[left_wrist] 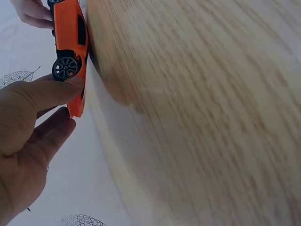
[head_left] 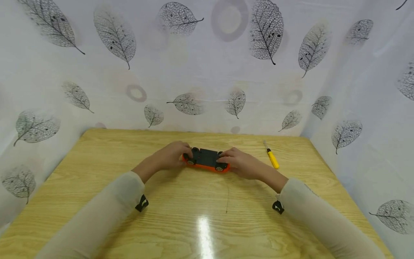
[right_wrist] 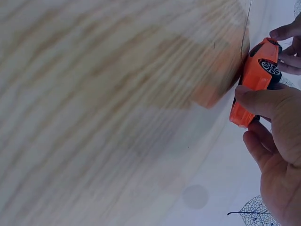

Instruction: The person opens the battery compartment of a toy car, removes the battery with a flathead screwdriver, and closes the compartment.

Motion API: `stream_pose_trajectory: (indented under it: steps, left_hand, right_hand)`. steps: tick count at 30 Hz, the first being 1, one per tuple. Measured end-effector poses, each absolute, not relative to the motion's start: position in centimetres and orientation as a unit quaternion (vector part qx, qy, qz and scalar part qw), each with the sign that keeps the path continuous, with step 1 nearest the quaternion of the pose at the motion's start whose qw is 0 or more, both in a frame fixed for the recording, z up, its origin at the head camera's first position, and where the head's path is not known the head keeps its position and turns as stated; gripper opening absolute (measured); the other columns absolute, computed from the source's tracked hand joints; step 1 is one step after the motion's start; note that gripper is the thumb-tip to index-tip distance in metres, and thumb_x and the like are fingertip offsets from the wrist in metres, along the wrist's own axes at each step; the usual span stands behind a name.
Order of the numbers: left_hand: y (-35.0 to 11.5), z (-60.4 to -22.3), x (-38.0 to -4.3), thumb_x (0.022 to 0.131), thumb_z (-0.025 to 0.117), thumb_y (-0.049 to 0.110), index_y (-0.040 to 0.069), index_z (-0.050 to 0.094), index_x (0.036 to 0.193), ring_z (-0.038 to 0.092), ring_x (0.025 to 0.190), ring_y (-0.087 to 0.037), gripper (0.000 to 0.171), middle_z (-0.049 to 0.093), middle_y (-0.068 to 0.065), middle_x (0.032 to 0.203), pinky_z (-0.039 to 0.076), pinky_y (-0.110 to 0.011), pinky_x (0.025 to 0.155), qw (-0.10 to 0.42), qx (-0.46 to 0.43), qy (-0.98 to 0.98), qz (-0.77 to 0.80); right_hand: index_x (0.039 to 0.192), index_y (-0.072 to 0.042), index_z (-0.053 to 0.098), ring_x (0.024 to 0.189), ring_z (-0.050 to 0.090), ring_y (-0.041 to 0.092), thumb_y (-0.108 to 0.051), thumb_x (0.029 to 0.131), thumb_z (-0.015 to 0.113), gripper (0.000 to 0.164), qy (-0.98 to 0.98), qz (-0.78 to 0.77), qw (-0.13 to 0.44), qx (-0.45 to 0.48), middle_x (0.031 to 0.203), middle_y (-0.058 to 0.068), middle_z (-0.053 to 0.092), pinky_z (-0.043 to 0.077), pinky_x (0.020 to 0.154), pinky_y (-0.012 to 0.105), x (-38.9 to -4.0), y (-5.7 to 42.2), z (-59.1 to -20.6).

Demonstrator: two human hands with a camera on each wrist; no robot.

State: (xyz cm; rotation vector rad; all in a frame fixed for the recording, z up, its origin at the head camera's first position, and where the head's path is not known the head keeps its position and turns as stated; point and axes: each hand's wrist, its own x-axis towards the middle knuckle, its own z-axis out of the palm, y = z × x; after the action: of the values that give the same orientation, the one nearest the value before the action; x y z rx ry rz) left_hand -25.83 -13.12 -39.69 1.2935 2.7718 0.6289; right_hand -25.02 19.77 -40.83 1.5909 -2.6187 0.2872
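Note:
An orange toy car (head_left: pixel 207 158) lies upside down at the middle of the table, its black underside and wheels facing up. My left hand (head_left: pixel 176 154) grips one end of it, the thumb near a wheel in the left wrist view, where the car's orange side (left_wrist: pixel 68 33) shows. At the other end my right hand (head_left: pixel 240 162) holds the car between thumb and fingers. In the right wrist view the thumb presses on the orange body (right_wrist: pixel 254 77). Part of each end is hidden by the fingers.
To the right of the right hand lies a screwdriver (head_left: pixel 272 156) with a yellow handle, its tip pointing away. A thin dark line (head_left: pixel 227 199) runs along the wooden table (head_left: pixel 106 158). Leaf-printed white cloth (head_left: pixel 200 72) hangs behind and at both sides.

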Motion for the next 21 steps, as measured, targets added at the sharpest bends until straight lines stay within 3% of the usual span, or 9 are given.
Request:
stream_pose_trajectory:
  steps: [13, 21]
  left_hand:
    - [-13.0, -40.3, -28.4, 0.088, 0.080, 0.000, 0.006, 0.077, 0.105, 0.066, 0.104, -0.029, 0.018, 0.071, -0.010, 0.110, 0.055, -0.045, 0.095, -0.009, 0.434, 0.882, 0.185]
    - [-13.0, -40.5, -29.1, 0.088, 0.078, -0.004, 0.008, 0.076, 0.109, 0.066, 0.107, -0.029, 0.023, 0.071, -0.008, 0.112, 0.056, -0.044, 0.096, -0.006, 0.438, 0.882, 0.175]
  right_hand:
    - [0.134, -0.012, 0.068, 0.104, 0.061, 0.024, -0.014, 0.089, 0.083, 0.048, -0.824, 0.034, 0.117, 0.553, 0.122, 0.009, 0.067, 0.056, 0.087, 0.036, -22.9, 18.4, -41.0]
    - [0.133, -0.013, 0.069, 0.106, 0.059, 0.023, -0.025, 0.088, 0.084, 0.049, -0.825, 0.013, 0.127, 0.550, 0.121, 0.007, 0.067, 0.055, 0.089, 0.037, -22.2, 17.7, -40.6]
